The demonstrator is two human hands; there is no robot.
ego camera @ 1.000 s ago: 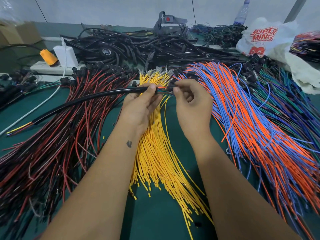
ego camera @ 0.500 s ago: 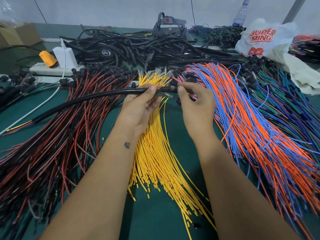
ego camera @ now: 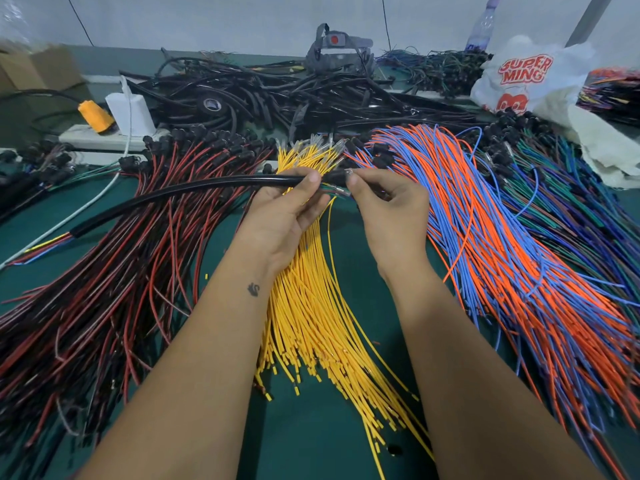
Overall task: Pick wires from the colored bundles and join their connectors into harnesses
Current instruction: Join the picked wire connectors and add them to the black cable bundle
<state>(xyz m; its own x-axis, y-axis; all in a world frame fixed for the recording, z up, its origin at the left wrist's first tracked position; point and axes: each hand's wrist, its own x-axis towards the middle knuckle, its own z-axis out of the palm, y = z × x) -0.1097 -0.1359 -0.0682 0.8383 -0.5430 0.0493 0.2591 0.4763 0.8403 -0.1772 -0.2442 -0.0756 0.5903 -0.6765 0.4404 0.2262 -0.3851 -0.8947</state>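
The right hand [ego camera: 388,209] hides the connector it pinches; the red-black bundle [ego camera: 104,289] runs off the left edge.

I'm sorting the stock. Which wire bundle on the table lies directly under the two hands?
The yellow bundle. It fans out below the left hand and right hand, between the red-and-black bundle and the orange-and-blue bundle.

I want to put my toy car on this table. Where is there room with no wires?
Bare green mat shows near the front edge, between the two forearms, beside the yellow wires. Another bare strip lies far left, between the white cable and the red and black wires. Everywhere else is crowded, especially the orange and blue wires.
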